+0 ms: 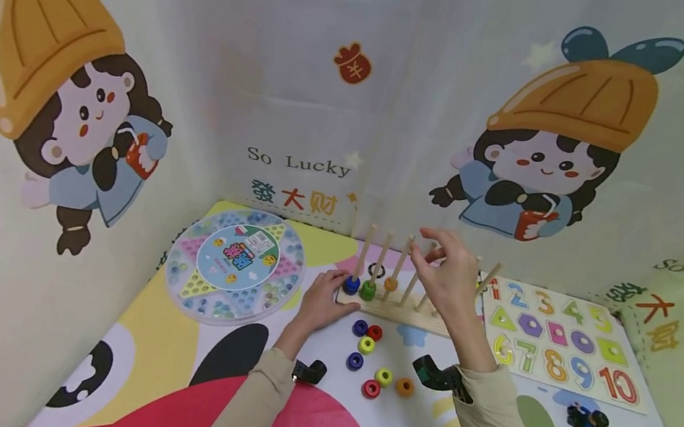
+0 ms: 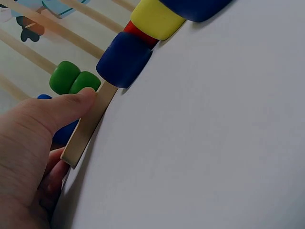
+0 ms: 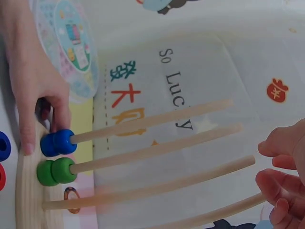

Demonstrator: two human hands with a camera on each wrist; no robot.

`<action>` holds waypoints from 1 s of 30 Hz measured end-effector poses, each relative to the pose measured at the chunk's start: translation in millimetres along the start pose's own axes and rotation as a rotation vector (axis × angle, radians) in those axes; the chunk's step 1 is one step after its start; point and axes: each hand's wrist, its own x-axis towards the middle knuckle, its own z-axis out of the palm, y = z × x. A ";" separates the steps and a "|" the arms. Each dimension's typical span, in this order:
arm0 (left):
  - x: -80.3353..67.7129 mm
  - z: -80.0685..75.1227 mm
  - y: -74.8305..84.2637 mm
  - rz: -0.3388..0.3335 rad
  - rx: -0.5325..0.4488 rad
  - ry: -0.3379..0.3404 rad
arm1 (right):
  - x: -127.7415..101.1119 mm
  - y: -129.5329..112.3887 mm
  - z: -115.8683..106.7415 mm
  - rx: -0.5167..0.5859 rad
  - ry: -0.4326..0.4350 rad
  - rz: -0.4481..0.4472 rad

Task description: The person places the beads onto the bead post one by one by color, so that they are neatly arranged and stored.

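Note:
My left hand (image 1: 325, 300) grips the left end of a wooden peg stand (image 1: 394, 310); in the left wrist view its thumb (image 2: 71, 107) lies on the base and its fingers curl behind. Blue beads (image 3: 58, 143) sit on the end peg, and green beads (image 3: 56, 171) on the second. An orange bead (image 1: 391, 284) is around the third peg, low down; in the right wrist view it is only an orange blur. My right hand (image 1: 448, 272) hovers by the upper ends of the pegs, thumb and fingers parted, holding nothing.
Loose blue, red, yellow and orange beads (image 1: 404, 387) lie in front of the stand. A round marble game board (image 1: 236, 264) is at the left. On the right are a number and shape puzzle board (image 1: 560, 339) and a small dark figure (image 1: 586, 419). A printed curtain (image 1: 306, 92) hangs behind.

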 end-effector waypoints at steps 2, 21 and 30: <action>-0.8 0.0 0.2 -0.004 0.004 -0.006 | -2.9 0.9 -0.9 0.021 -0.007 -0.010; 3.9 0.6 -2.5 -0.029 0.002 -0.023 | -151.5 77.8 -7.2 0.265 -0.642 0.164; 3.3 0.4 -0.3 -0.007 -0.003 -0.011 | -181.9 81.9 -5.4 0.286 -0.651 0.196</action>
